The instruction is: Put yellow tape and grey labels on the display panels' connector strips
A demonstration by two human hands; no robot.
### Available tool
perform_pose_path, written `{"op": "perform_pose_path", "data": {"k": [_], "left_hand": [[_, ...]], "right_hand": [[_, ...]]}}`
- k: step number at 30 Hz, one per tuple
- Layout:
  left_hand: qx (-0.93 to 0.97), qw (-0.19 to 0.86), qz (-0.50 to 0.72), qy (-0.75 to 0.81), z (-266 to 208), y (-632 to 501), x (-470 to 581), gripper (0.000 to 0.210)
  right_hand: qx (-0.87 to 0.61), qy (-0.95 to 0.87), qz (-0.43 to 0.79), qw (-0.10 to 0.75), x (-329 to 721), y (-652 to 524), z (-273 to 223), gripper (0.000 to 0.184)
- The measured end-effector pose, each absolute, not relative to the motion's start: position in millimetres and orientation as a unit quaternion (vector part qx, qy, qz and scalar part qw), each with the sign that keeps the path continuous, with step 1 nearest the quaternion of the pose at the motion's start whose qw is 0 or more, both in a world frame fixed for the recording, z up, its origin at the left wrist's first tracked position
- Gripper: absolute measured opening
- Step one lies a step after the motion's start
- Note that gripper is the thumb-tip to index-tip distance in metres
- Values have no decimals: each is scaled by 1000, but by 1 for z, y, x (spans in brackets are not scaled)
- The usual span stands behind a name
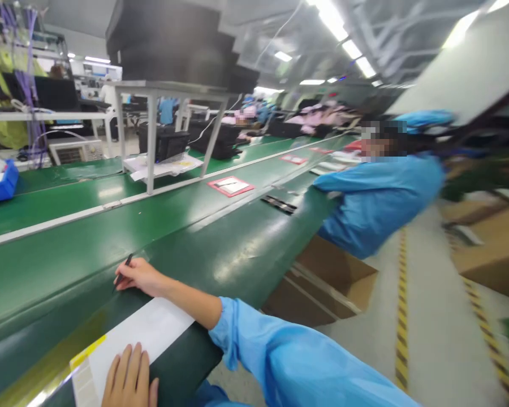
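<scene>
My left hand (129,379) lies flat on a white sheet (152,325), its fingers stretched out and a little apart. A yellow strip (89,351) runs along the sheet's far left edge, and paler rectangles show beside my fingers. Beyond the sheet, my right hand (138,276) is closed in a pinch on a thin black pen-shaped tool (125,268). The tool slants, its lower end pointing down toward the green work surface (173,254). Whether it is a pen or tweezers I cannot make out.
A co-worker in blue (377,192) sits further along the bench. On the green belt (152,226) lies a red-edged card (231,185), with a dark strip (280,204) nearer. A cardboard box (339,277) stands below the bench edge. Across the belt rises a grey metal stand (150,135).
</scene>
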State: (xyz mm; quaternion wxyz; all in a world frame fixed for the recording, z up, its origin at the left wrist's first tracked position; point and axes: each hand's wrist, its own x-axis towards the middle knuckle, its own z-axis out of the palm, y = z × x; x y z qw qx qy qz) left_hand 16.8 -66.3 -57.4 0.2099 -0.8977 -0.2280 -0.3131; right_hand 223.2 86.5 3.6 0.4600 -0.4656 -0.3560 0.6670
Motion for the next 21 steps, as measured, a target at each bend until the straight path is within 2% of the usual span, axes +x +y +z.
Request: {"op": "perform_pose_path", "data": {"k": [6, 10, 13, 18, 21], "left_hand": [[-920, 84, -206, -323, -25, -109, 28, 38], [-923, 51, -154, -350, -24, -116, 27, 43], [-922, 36, -151, -353, -25, -120, 28, 45], [-911, 38, -183, -368, -19, -123, 27, 41], [-881, 46, -188, -432, -8, -115, 5, 42]], "right_hand": [[-400, -335, 686, 508, 236, 50, -10, 31], [-370, -332, 710, 499, 234, 44, -24, 47], [-373, -334, 703, 505, 231, 43, -25, 54], [-381, -334, 690, 517, 233, 41, -24, 52], [-381, -332, 686, 523, 236, 37, -25, 51]]}}
